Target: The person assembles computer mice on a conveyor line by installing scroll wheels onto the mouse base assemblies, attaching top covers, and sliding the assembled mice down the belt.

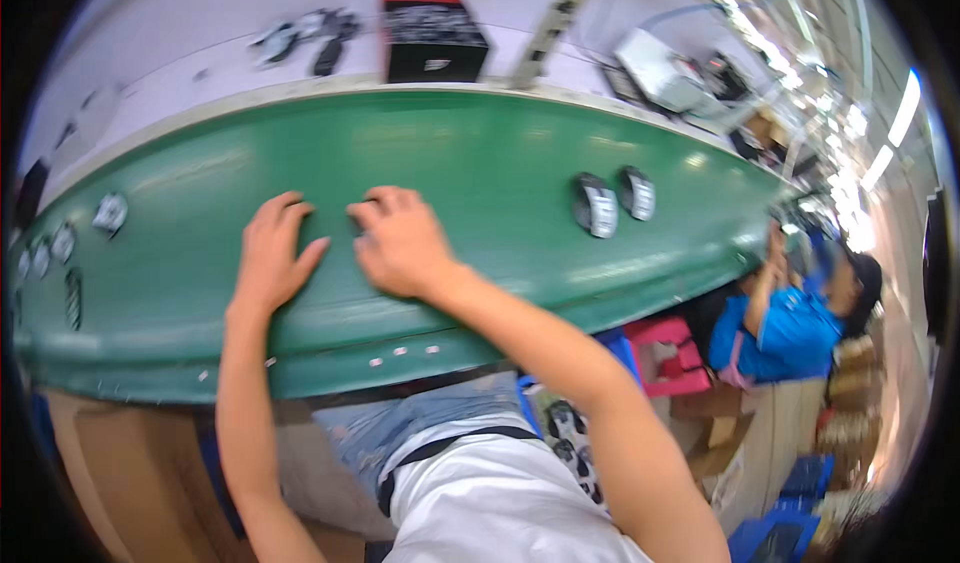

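My left hand (273, 252) rests on a green conveyor belt (480, 143), its fingers stretched and its thumb apart, holding nothing. Close beside it, my right hand (402, 243) lies palm down on the belt. Its fingers are slightly bent and spread, and I see nothing in them. To the right on the belt sit two rounded black items with white faces, a nearer one (596, 206) and a farther one (637, 194). Toward the left end lie several small black-and-white pieces, among them a round one (110, 214) and a dark narrow strip (73, 298).
Behind the belt, a ledge carries a black box with a red edge (435, 41), a cluster of grey and black parts (305, 38) and a white device (660, 71). A co-worker in blue (785, 328) is at the right end, near a pink bin (668, 355). Cardboard (130, 473) stands below.
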Available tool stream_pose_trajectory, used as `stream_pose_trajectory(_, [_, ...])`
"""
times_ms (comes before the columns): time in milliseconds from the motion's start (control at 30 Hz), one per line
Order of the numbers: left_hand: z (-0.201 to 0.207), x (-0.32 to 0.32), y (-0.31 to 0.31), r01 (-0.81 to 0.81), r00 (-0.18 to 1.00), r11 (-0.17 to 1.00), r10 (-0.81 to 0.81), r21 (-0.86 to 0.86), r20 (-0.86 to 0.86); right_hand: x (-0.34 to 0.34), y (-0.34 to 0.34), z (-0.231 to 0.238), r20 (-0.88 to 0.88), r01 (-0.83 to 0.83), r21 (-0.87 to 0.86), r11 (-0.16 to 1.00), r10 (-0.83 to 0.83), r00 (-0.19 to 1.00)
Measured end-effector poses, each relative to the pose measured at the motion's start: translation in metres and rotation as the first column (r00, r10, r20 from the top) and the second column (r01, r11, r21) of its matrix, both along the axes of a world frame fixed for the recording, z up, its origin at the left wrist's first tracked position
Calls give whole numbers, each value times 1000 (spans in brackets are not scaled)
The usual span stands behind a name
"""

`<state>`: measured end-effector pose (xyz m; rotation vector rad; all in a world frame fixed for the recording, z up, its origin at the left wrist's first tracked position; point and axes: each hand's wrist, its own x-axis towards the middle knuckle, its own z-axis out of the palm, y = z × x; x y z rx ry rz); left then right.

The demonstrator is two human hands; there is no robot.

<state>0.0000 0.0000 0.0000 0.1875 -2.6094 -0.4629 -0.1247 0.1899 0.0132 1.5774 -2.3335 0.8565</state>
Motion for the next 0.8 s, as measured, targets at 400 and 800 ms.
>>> stream_pose_trajectory(400, [2, 5, -7, -15, 1000, 999, 14, 51, 20, -60, 28, 30, 143, -289, 176, 941, 265, 953])
stream_pose_trajectory(800, [-5, -8, -1, -70, 995, 996, 66, -48, -78, -48, 17, 26, -100, -70, 334, 940, 109, 989])
